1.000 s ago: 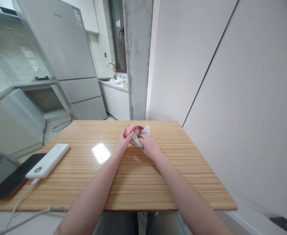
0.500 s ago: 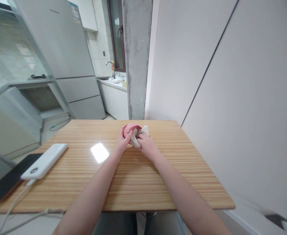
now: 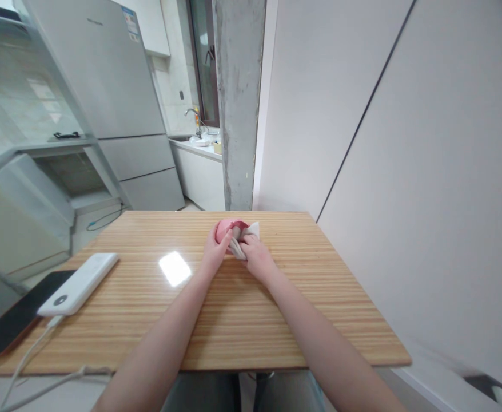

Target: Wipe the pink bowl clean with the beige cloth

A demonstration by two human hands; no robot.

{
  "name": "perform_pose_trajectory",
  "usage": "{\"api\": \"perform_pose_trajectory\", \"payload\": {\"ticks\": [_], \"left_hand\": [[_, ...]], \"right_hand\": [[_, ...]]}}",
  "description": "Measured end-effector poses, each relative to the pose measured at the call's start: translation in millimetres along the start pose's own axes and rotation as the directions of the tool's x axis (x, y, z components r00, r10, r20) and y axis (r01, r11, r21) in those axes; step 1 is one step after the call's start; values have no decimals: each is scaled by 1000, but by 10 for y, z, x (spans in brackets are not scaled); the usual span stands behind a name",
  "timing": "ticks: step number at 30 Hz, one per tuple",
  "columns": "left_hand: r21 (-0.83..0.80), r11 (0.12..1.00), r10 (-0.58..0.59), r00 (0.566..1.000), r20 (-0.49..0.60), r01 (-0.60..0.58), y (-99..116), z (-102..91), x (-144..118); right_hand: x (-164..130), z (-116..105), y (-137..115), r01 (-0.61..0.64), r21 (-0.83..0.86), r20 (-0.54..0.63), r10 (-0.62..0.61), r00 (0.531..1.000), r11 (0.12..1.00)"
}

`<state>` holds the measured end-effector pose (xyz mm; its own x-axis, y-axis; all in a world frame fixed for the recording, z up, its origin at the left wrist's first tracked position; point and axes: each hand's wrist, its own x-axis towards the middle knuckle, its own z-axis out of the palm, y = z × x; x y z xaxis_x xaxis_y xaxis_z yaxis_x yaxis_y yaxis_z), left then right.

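Both hands are meeting at the far middle of the desk [image 3: 277,320], roughly twelve o'clock from the person. The left hand [image 3: 214,253] is cupping a small pink thing [image 3: 224,229], fingers curled round its near side, thumb lying across the top. The right hand [image 3: 254,257] is bunching a white cloth [image 3: 251,231] against it, fingers pressed together and pinching the folds right at the pink edge.

That pink piece is looking light and rounded, small enough to sit in one palm; whether it is soft or stiff, the view is too small to tell. The cloth is clearly limp, creasing and folding under the fingers, so it is giving no support of its own. A hold around the pink rim looks the surest, with the cloth gathered tight so it is not sliding on the glossy wood.

Out at nine o'clock, well apart, a white power bank [image 3: 79,283] is lying beside a dark phone [image 3: 6,326], a cable [image 3: 28,357] trailing off the near edge.
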<state>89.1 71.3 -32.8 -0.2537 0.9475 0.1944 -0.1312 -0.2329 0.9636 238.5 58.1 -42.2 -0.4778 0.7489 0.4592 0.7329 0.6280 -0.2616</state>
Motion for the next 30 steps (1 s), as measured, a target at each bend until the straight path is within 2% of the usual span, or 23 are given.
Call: {"api": "perform_pose_trajectory", "payload": {"ticks": [3, 6, 8, 12, 16, 21, 23, 27, 30], "left_hand": [[15, 1000, 12, 1000, -22, -12, 55, 2, -15], [-130, 990, -59, 998, 21, 61, 16, 94, -84], [-165, 979, -110, 992, 62, 119, -15, 138, -112], [-93, 973, -204, 976, 79, 211, 8, 84, -55], [-1, 980, -201, 978, 62, 201, 67, -5, 21], [-156, 956, -236, 968, 80, 246, 46, 50, -36], [-151, 953, -250, 963, 99, 263, 43, 60, -48], [-131, 960, -240, 969, 60, 246, 75, 25, -19], [-199, 950, -220, 968, 121, 241, 83, 32, -14]], "right_hand": [[2, -23, -55, -2, -12, -13, 2, 1000, 1000], [-1, 12, -65, -3, 26, -60, 4, 998, 1000], [-4, 32, -40, 1, 42, -78, 3, 997, 999], [-3, -18, 13, 54, 31, -11, -54, 998, 998], [1, -105, 14, 100, 18, 4, -100, 995, 995], [-10, -69, -17, 78, -7, 20, -78, 997, 997], [-11, -53, -30, 83, 25, -2, -83, 997, 996], [-16, -82, -49, 152, 113, -46, -148, 988, 982], [-40, -124, -33, 163, 178, -181, -130, 975, 971]]}}
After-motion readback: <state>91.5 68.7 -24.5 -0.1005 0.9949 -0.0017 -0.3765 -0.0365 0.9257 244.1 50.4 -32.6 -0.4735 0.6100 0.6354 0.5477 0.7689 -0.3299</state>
